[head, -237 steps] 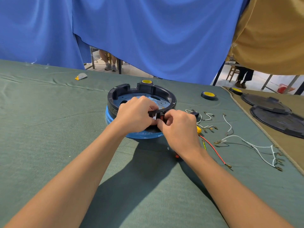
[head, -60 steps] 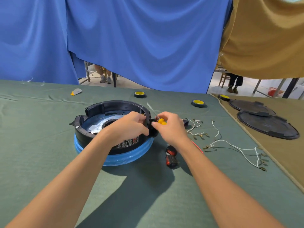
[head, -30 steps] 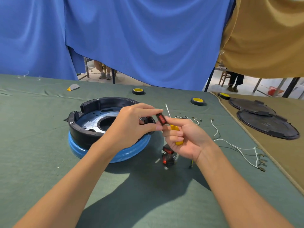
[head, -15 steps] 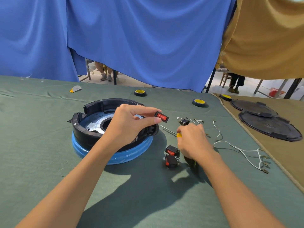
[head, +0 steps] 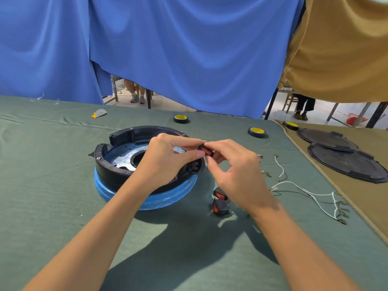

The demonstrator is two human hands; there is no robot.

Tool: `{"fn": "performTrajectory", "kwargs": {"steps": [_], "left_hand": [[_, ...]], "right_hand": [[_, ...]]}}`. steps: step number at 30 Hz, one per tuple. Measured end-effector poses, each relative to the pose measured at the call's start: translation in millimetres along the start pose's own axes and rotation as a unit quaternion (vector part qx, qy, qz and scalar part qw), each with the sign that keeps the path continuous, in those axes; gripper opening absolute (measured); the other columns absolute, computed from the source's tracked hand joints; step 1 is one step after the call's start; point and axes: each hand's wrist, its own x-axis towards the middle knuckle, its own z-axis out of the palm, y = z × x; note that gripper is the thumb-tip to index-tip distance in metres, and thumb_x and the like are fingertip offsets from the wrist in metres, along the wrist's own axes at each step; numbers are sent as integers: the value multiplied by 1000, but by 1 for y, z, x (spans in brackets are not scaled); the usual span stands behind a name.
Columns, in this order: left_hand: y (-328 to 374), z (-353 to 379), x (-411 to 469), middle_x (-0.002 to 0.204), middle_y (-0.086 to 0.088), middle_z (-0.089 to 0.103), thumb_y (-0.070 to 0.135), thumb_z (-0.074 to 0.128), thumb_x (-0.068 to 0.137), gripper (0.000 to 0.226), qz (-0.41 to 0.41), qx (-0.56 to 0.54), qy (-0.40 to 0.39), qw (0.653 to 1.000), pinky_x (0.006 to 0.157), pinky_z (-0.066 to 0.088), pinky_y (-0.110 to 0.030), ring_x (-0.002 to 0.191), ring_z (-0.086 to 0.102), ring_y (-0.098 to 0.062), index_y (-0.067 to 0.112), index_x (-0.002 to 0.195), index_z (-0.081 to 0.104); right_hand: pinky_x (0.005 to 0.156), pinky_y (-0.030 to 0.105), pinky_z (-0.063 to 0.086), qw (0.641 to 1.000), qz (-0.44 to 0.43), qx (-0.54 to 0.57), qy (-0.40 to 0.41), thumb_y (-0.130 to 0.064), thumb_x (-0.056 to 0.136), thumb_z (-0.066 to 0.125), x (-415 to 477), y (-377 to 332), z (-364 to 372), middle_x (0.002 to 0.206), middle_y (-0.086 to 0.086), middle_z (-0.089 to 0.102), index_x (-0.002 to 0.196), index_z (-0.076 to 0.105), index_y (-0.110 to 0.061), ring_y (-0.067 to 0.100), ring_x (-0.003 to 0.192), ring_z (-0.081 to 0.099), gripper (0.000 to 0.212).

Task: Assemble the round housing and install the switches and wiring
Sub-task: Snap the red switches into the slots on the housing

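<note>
The red rocker switch (head: pixel 206 151) was mostly hidden, pinched between the fingertips of the left hand (head: pixel 165 162) and the right hand (head: pixel 237 177), just above the right rim of the round housing (head: pixel 109 173); its terminals could not be made out. 2 more switches (head: pixel 219 206) lay on the green cloth (head: pixel 52 185) by the right wrist, 1 partly covered. 3 tape rolls (head: pixel 257 131), 2 black lids (head: pixel 336 162) and loose white wires (head: pixel 294 183) lay beyond, and behind hung blue curtains (head: pixel 189 59)

left hand (head: pixel 165 160): fingers (head: pixel 189 140) pinch switch (head: pixel 206 151) | right hand (head: pixel 237 173): fingers (head: pixel 220 143) pinch same switch
</note>
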Motion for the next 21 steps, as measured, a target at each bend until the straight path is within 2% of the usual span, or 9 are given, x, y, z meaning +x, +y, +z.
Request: {"fn": "performTrajectory", "kwargs": {"steps": [2, 4, 5, 8, 11, 14, 17, 19, 21], "left_hand": [[-1, 1, 0, 103, 13, 71, 36, 78, 79, 38, -19, 45, 25, 999, 85, 54, -33, 91, 66, -16, 35, 116, 71], [-1, 4, 1, 111, 12, 62, 50, 75, 78, 54, -43, 176, 37, 983, 81, 44, -27, 96, 60, -17, 29, 127, 63], [-1, 5, 2, 115, 7, 62, 53, 73, 79, 59, -63, 247, 19, 967, 80, 41, -29, 101, 58, -20, 24, 128, 61], [0, 3, 6, 116, 0, 67, 45, 69, 85, 40, -120, 330, -76, 933, 81, 49, -38, 102, 59, -28, 25, 120, 63], [-3, -12, 8, 95, 1, 73, 27, 70, 86, 19, -126, 275, -137, 943, 86, 53, -41, 93, 63, -27, 34, 104, 73], [-6, -40, 6, 92, 15, 75, 11, 73, 83, 38, -112, 217, -190, 951, 96, 51, -32, 98, 68, -13, 45, 101, 75], [-4, -63, 5, 95, 30, 71, 2, 75, 80, 66, -101, 179, -240, 949, 77, 45, -2, 93, 66, 9, 68, 80, 65], [-5, -70, 6, 94, 32, 70, 3, 77, 79, 69, -108, 184, -251, 944, 71, 42, 2, 89, 64, 12, 71, 72, 62], [-6, -66, 8, 93, 27, 72, 10, 78, 80, 53, -108, 202, -241, 943, 71, 45, -1, 86, 66, 11, 63, 77, 69]], "right_hand": [[71, 25, 52, 999, 49, -4, 19, -4, 82, 68, 0, 2, 2, 86, 0, 69, 108, 69, -8, 10, 69, 62, 27], [74, 24, 53, 982, 180, 40, 34, -7, 83, 69, 2, 6, 3, 83, -7, 69, 114, 67, -14, 7, 71, 64, 32], [78, 26, 55, 964, 255, 78, 26, -8, 84, 69, 2, 9, 4, 82, -10, 68, 117, 66, -17, 7, 71, 66, 34], [73, 33, 60, 902, 382, 199, -13, -1, 89, 62, -2, 18, 6, 90, 0, 66, 122, 62, -16, 14, 66, 71, 36], [68, 27, 59, 887, 387, 246, -52, 0, 93, 56, -5, 18, 9, 97, 6, 63, 115, 65, -34, 11, 68, 69, 41], [78, 29, 59, 889, 375, 254, -65, -1, 94, 53, -5, 16, 14, 95, 2, 64, 108, 66, -44, 7, 74, 66, 47], [88, 45, 55, 895, 368, 239, -76, 0, 93, 54, -5, 11, 18, 90, -1, 63, 98, 69, -40, 21, 89, 64, 43], [84, 52, 55, 892, 369, 248, -81, 0, 91, 57, -6, 7, 20, 88, 2, 66, 94, 68, -36, 25, 87, 67, 38], [79, 52, 56, 891, 367, 253, -79, -1, 89, 61, -6, 5, 20, 85, 2, 67, 92, 66, -32, 20, 79, 71, 31]]}}
